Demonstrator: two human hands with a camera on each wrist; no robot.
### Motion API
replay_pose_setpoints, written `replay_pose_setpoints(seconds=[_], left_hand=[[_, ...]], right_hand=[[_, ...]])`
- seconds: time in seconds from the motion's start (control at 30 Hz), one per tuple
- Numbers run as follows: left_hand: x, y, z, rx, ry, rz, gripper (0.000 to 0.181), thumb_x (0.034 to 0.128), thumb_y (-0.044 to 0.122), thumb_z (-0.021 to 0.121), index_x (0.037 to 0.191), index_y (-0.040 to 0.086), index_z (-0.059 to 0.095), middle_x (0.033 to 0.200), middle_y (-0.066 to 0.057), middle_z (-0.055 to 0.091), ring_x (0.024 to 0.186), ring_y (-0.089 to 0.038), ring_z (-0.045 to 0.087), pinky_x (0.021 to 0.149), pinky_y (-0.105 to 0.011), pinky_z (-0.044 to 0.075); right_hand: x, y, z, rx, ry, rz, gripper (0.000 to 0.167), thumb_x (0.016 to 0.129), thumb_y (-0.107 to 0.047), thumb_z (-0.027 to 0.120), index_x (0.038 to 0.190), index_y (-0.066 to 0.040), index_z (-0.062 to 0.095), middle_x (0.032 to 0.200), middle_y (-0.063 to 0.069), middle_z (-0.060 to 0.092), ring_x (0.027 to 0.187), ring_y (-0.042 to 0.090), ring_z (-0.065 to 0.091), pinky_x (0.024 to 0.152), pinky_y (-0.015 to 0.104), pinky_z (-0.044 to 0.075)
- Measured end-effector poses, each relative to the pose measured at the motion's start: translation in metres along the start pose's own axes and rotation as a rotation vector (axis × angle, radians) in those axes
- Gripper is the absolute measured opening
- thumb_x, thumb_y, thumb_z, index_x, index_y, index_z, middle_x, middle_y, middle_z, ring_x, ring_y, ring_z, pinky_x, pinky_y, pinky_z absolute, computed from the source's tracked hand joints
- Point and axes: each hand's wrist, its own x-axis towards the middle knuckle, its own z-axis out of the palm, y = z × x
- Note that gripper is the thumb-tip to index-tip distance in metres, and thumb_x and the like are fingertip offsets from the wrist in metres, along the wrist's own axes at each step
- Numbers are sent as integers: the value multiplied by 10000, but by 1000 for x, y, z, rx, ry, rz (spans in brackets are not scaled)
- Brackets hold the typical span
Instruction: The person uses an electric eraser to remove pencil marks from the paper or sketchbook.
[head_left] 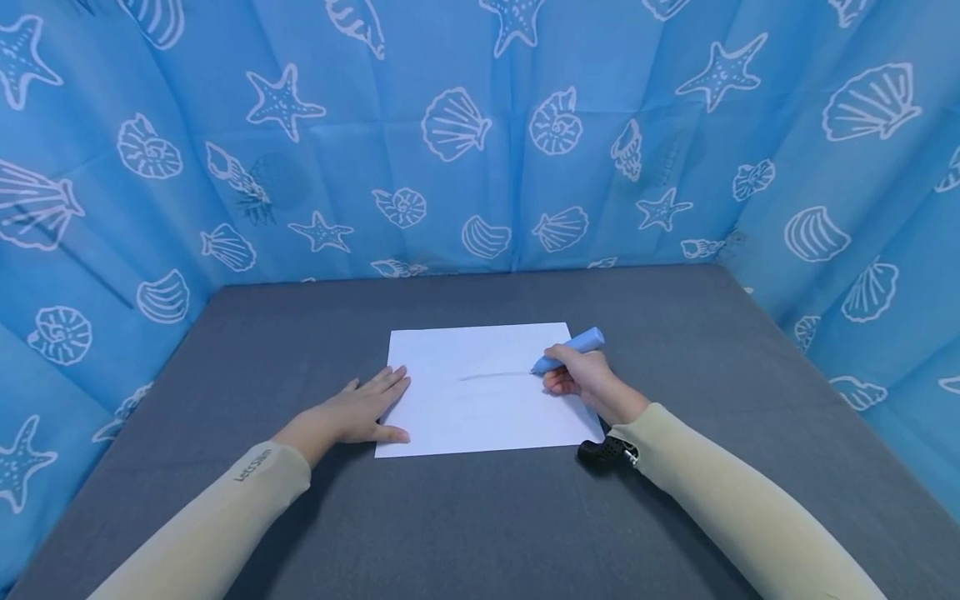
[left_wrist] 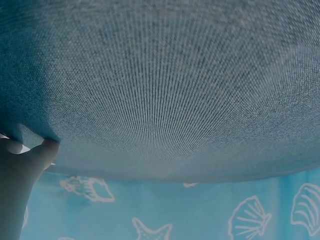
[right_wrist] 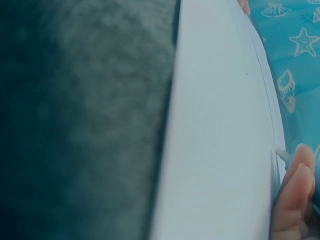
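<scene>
A white sheet of paper (head_left: 465,417) lies on the grey tabletop, with a thin, faint line drawn across its middle. On the sheet's left edge rests my left hand (head_left: 367,410), fingers spread and thumb apart near the lower corner. My right hand (head_left: 588,379) grips a thick light-blue marker (head_left: 587,340) over the right part of the sheet. The marker's tip meets the paper at the right end of the line. In the right wrist view, curled fingers (right_wrist: 295,200) and the pale marker tip (right_wrist: 281,154) show at the right edge.
The grey cloth-covered table (head_left: 480,525) extends around the paper. A blue curtain (head_left: 480,183) with white shells and starfish stands behind and at both sides. Under my right wrist hangs a small black device (head_left: 602,454); light sleeves (head_left: 217,508) cover both forearms.
</scene>
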Motion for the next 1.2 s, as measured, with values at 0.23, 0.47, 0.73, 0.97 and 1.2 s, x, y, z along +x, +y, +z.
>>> replay_pose_setpoints(seconds=[0.23, 0.47, 0.73, 0.97, 1.2], left_hand=[[-1, 0, 0, -7, 5, -7, 989, 874, 651, 553, 1558, 60, 151, 1625, -119, 47, 1481, -314, 9, 1123, -627, 64], [0, -1, 1, -1, 9, -6, 972, 885, 623, 565, 1555, 52, 155, 1624, -123, 51, 1480, -319, 16, 1120, -632, 70], [0, 1, 0, -9, 3, -5, 972, 885, 627, 562, 1558, 61, 150, 1626, -115, 47, 1481, -312, 6, 1123, -628, 63], [2, -1, 2, -6, 8, -10, 984, 875, 643, 562, 1559, 65, 153, 1627, -113, 51, 1481, -314, 13, 1121, -630, 68], [3, -3, 3, -1, 8, -9, 986, 874, 648, 558, 1559, 67, 151, 1627, -112, 47, 1481, -312, 11, 1121, -630, 68]], right_hand=[[1, -1, 0, 11, 13, 0, 282, 933, -208, 587, 824, 44, 654, 599, 51, 623, 506, 102, 575, 523, 214, 511], [-2, 0, -1, 4, 0, 1, 287, 939, -212, 584, 868, 59, 646, 620, 58, 623, 521, 102, 571, 537, 214, 514], [-1, 0, 2, 5, 2, 0, 291, 937, -219, 584, 856, 52, 648, 625, 61, 626, 526, 106, 571, 541, 218, 514], [-3, -1, 2, 7, 4, -4, 293, 939, -223, 585, 859, 52, 648, 621, 55, 625, 523, 102, 569, 542, 218, 512], [-3, -1, 3, -1, -17, -3, 292, 945, -217, 575, 879, 59, 646, 629, 59, 627, 528, 108, 569, 546, 221, 514]])
